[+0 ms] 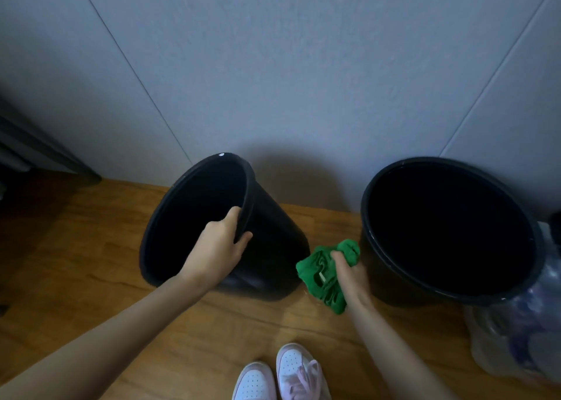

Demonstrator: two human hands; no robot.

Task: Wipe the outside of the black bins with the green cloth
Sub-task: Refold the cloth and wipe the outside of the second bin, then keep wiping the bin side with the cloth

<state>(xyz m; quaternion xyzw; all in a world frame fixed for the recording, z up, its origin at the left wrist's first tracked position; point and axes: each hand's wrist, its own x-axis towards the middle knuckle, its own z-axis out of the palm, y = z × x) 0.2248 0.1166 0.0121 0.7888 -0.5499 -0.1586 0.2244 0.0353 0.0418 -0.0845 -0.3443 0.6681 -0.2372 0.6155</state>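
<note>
Head view: left hand (218,248) grips the tilted left bin's (273,248) rim; right hand (349,273) clutches the green cloth (318,275) between bins, touching neither; wiping progress cannot be judged.

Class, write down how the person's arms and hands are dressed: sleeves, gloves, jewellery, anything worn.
The left forearm and right forearm are bare, no sleeves in view. The left hand and right hand wear no gloves; no watch, bracelet or ring shows.
</note>
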